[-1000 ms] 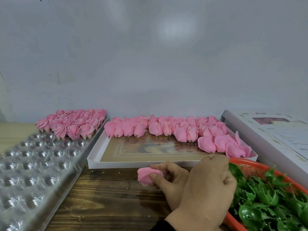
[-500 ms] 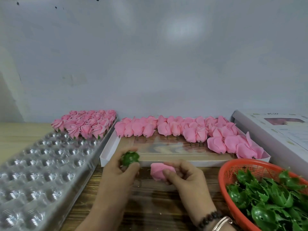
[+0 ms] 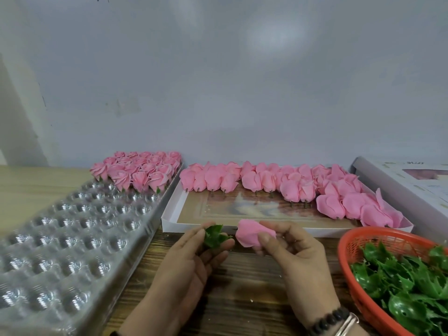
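Observation:
My right hand [image 3: 295,260] pinches a pink rose head [image 3: 249,232] between thumb and fingers, its base pointing left. Just left of it, my left hand [image 3: 191,265] pinches a green plastic calyx [image 3: 214,236]. The calyx nearly touches the flower's base above the wooden table [image 3: 242,299]. Behind them lies a flat white box [image 3: 169,214] holding several pink rose heads [image 3: 291,185] lying on their sides.
A clear plastic blister tray [image 3: 72,238] with round cells runs along the left; its far end holds several finished roses [image 3: 138,170]. An orange basket [image 3: 349,251] of green calyxes [image 3: 407,282] sits at the right. A white printed box [image 3: 400,187] lies at the far right.
My left hand came in from the left with the green calyx and turned it toward the rose. Both hands drew closer together, the calyx now at the flower's base.

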Motion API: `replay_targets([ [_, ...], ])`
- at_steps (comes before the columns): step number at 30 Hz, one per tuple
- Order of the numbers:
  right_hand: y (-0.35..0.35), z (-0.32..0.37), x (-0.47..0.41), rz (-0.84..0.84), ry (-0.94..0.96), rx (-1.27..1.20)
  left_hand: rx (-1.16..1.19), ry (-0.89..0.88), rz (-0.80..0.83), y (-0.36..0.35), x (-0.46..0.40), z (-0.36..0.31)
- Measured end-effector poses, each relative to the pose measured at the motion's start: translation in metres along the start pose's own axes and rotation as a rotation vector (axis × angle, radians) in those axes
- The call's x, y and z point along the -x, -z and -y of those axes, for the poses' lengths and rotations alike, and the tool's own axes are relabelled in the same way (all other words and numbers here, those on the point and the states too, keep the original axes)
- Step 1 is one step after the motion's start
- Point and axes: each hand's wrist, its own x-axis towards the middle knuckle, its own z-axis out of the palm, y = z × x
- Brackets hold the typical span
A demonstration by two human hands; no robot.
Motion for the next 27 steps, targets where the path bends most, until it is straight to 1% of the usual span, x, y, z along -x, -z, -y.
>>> replay_targets([
  [3,-0.003,0.001,0.002,0.011,0.020,0.039,-0.013,0.016,0.039,-0.002,0.000,0.003],
  [11,-0.004,-0.002,0.001,0.023,0.054,0.237,-0.065,0.000,0.062,-0.009,0.002,0.015],
  [18,-0.001,-0.009,0.002,0.031,0.129,0.409,-0.029,-0.027,0.055,-0.011,0.004,0.013],
  [20,-0.001,-0.009,0.002,0.043,0.185,0.484,-0.024,-0.033,0.052,-0.012,0.005,0.014],
  [22,-0.002,-0.007,0.002,0.063,0.308,0.590,-0.007,-0.036,0.040,-0.012,0.004,0.015],
  [24,-0.003,-0.006,0.003,0.072,0.400,0.639,0.017,-0.038,0.024,-0.011,0.003,0.014],
  [27,-0.002,-0.010,0.003,0.078,0.409,0.634,0.023,-0.045,0.020,-0.010,0.003,0.014],
])
